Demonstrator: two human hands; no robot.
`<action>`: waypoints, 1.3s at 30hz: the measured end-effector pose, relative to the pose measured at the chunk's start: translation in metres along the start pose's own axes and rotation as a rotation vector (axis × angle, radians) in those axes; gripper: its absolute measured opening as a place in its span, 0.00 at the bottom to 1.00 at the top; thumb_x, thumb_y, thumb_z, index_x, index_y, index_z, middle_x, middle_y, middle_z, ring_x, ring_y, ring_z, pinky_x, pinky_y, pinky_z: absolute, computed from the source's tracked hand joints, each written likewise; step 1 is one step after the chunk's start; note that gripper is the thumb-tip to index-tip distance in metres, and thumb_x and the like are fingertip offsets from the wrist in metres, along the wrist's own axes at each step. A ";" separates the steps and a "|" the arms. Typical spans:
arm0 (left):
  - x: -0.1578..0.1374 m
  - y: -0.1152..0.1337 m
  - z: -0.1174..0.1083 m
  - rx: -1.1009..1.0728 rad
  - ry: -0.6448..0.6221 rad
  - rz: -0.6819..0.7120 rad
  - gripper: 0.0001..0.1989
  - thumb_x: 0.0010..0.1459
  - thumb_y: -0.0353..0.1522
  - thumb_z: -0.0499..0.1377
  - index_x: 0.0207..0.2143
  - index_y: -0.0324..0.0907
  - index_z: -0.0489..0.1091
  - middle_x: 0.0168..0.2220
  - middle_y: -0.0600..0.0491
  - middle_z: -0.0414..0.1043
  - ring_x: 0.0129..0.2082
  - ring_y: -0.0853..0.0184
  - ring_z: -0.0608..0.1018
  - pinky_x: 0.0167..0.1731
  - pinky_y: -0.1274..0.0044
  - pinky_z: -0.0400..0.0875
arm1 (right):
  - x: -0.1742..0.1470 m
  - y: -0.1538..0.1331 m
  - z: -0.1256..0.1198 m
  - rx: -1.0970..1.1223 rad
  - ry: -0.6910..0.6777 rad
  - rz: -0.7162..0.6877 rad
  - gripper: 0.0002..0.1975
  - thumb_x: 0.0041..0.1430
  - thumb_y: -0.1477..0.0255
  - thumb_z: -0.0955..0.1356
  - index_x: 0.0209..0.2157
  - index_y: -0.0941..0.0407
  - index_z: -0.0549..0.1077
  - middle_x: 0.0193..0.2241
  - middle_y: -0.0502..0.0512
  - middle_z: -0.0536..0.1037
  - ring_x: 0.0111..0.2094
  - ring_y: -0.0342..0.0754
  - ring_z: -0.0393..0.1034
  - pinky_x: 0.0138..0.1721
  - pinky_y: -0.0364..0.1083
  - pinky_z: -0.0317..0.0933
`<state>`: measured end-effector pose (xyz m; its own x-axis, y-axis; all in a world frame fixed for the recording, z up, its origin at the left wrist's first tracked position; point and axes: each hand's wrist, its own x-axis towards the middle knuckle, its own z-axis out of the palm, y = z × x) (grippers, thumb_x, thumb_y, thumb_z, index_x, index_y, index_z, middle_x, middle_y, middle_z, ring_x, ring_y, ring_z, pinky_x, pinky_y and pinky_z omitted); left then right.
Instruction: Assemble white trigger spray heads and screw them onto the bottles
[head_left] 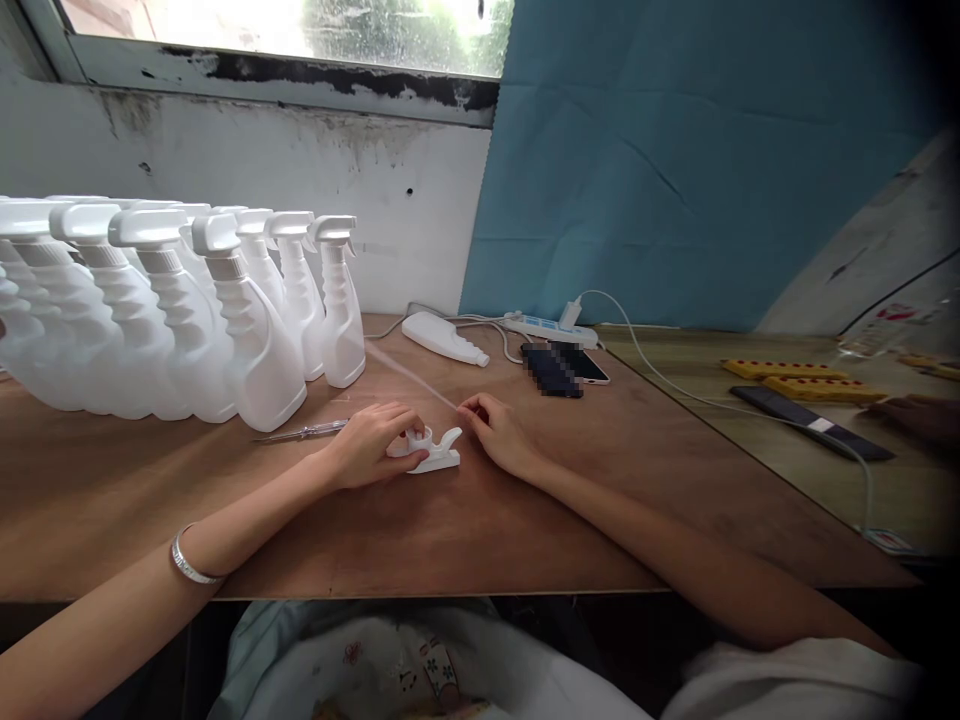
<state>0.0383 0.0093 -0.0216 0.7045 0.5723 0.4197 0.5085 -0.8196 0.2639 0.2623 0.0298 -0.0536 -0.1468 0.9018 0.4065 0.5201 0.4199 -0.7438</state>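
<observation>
My left hand (379,442) is closed around a white trigger spray head (441,458), which lies on its side at the tabletop with its trigger pointing up and right. Just right of it, my right hand (491,428) pinches the near end of a thin translucent dip tube (411,376). The tube slants away to the upper left, toward the bottles. A slim screwdriver-like tool (307,431) with a clear handle lies behind my left wrist, its tip to the left.
Several white spray bottles (259,350) with heads on stand at the left. A headless bottle (444,338) lies at the back beside a power strip (551,328) and phones (589,362). Yellow strips (821,388), a dark bar (810,422) and another person's hand (919,418) are at right.
</observation>
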 end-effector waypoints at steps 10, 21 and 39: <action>0.003 0.007 0.006 -0.021 0.044 -0.089 0.09 0.54 0.36 0.56 0.36 0.41 0.63 0.33 0.53 0.70 0.34 0.67 0.72 0.36 0.75 0.63 | -0.004 -0.012 0.008 0.544 0.042 0.113 0.12 0.54 0.61 0.64 0.29 0.55 0.62 0.24 0.48 0.70 0.22 0.39 0.62 0.27 0.41 0.59; 0.003 0.008 0.009 -0.079 0.072 -0.100 0.09 0.54 0.38 0.55 0.34 0.42 0.65 0.31 0.53 0.68 0.31 0.68 0.71 0.33 0.77 0.63 | -0.024 -0.041 0.006 0.697 -0.040 0.033 0.13 0.48 0.66 0.70 0.34 0.54 0.65 0.25 0.48 0.74 0.27 0.42 0.69 0.32 0.44 0.62; 0.004 0.015 0.017 -0.206 0.042 -0.167 0.18 0.51 0.39 0.59 0.41 0.42 0.59 0.33 0.55 0.68 0.30 0.69 0.71 0.30 0.77 0.65 | -0.028 -0.034 0.013 0.437 0.085 -0.098 0.07 0.51 0.68 0.69 0.33 0.54 0.69 0.27 0.48 0.72 0.28 0.42 0.68 0.30 0.42 0.61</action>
<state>0.0571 -0.0005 -0.0305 0.5959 0.7018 0.3904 0.5014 -0.7049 0.5018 0.2378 -0.0085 -0.0461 -0.0987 0.8518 0.5145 0.1005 0.5230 -0.8464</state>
